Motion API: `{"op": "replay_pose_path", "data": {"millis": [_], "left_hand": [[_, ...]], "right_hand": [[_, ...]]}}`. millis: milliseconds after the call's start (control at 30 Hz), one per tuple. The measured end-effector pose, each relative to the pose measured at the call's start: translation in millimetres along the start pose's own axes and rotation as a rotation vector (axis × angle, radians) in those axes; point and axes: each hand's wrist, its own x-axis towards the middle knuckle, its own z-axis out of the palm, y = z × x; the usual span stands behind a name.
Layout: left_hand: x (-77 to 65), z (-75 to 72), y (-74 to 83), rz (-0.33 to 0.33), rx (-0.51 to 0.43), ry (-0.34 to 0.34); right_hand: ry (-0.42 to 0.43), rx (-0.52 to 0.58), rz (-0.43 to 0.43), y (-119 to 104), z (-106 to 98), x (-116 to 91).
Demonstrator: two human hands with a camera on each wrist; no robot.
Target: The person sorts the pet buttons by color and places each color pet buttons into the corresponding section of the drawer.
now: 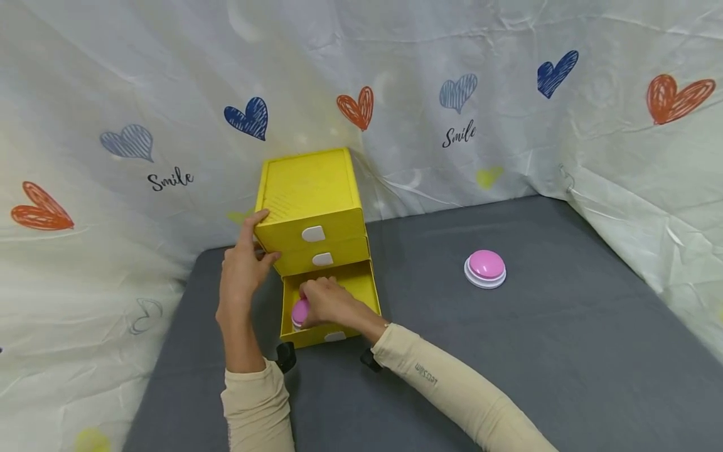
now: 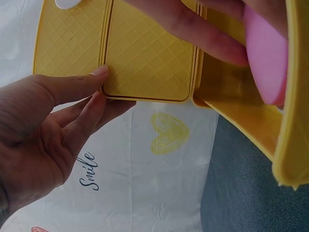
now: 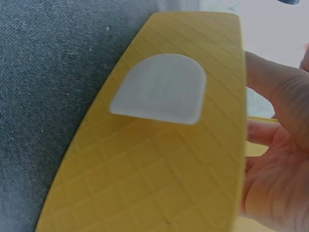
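A yellow drawer cabinet (image 1: pixel 310 188) stands against the back sheet, its bottom drawer (image 1: pixel 361 285) pulled out and its two upper drawers closed. My left hand (image 1: pixel 240 276) grips the cabinet's left front edge, thumb on the front and fingers round the side. Inside the open drawer, my right hand (image 1: pixel 333 304) holds a pink push button (image 1: pixel 300 311) with a white base near the left wall. The left wrist view shows a finger against the pink dome (image 2: pixel 265 58). In the right wrist view the drawer front with its white handle (image 3: pixel 161 89) hides the button.
A second pink push button (image 1: pixel 486 266) on a white base sits on the dark grey table (image 1: pixel 542 351), to the right of the cabinet. A pale sheet (image 1: pixel 407 75) printed with hearts and "Smile" hangs along the back and sides.
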Motion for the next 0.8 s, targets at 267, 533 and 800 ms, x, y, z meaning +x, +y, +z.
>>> {"op": "replay_pose_path", "data": {"millis": [267, 533, 800], "left_hand": [[0.8, 3.3, 2.3, 0.015, -0.002, 0.018], [-0.7, 1.9, 0.3, 0.014, 0.003, 0.015], [-0.7, 2.3, 0.4, 0.007, 0.017, 0.029]], "right_hand": [[-0.034, -0.047, -0.026, 2.9, 3.8, 0.8], [-0.090, -0.049, -0.049, 6.5, -6.1, -11.5], [0.083, 0.135, -0.025, 30.3, -42.5, -62.5]]}}
